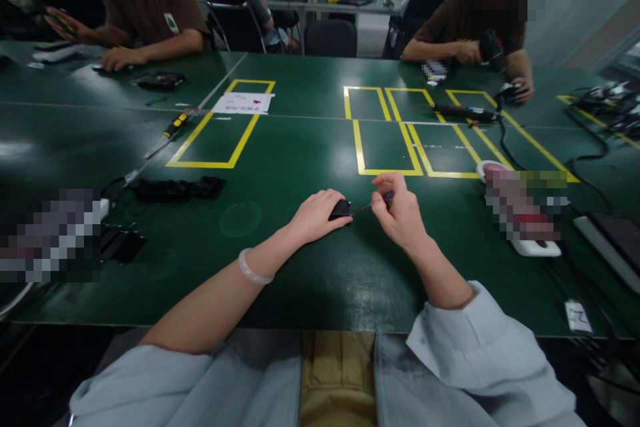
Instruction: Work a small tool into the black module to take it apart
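Observation:
Near the middle of the green table [300,280], my left hand [320,215] is closed round a small black part [341,209], pressing it to the tabletop. My right hand [397,207] grips the dark handle of a thin screwdriver [389,197] between thumb and fingers. The slim metal shaft points left, and its tip meets the right end of the black part or lies very close to it. Most of the black part shows between my left thumb and fingers.
Black strips [175,188] and a yellow-black screwdriver [176,124] lie to the left. A white paper [243,103] rests across a yellow-taped rectangle. At right are a white-framed device [520,210], cables and a black pen-like tool [465,112]. Two people work across the table.

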### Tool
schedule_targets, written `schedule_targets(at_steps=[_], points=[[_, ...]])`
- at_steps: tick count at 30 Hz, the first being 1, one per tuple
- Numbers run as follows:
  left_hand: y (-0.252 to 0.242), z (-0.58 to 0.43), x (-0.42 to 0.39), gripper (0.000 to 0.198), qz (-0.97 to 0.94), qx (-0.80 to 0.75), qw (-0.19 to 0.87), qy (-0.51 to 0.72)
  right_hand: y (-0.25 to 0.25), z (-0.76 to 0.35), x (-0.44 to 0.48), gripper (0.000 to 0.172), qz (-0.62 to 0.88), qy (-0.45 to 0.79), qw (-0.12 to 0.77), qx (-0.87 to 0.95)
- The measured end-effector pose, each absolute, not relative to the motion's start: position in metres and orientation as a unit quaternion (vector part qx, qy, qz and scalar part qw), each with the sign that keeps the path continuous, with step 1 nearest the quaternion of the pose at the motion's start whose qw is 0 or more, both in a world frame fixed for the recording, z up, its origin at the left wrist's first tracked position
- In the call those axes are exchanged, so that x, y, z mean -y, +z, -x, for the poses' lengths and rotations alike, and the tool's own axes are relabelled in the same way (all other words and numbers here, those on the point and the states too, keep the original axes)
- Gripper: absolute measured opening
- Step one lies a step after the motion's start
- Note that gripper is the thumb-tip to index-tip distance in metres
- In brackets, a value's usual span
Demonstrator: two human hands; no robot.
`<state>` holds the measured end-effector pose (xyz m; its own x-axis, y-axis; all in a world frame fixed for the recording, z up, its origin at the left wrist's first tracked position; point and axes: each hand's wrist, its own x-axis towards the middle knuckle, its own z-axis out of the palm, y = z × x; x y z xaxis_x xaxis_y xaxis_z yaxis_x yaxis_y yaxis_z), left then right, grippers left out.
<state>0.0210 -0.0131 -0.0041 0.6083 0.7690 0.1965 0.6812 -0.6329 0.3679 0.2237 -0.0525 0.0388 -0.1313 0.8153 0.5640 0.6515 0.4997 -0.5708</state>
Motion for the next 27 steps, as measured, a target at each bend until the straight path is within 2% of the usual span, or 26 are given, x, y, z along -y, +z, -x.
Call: schedule_targets(at_steps=[12,19,27], points=[[-0.0042,-0.0210,0.0127,0.042,-0.889,-0.405,0.127,0.173,0.0354,-0.2228,0.0502,0.010,0.499,0.080,0.437,0.744],[-0.0044,-0.0205,0.0129,0.042,-0.888,-0.406,0.130,0.172,0.0361,-0.2227,0.0509,0.014,0.496,0.071,0.442,0.744],[-0.0046,-0.0207,0.0121,0.042,-0.890,-0.404,0.124,0.171,0.0400,-0.2225,0.0520,0.012,0.505,0.076,0.427,0.747]])
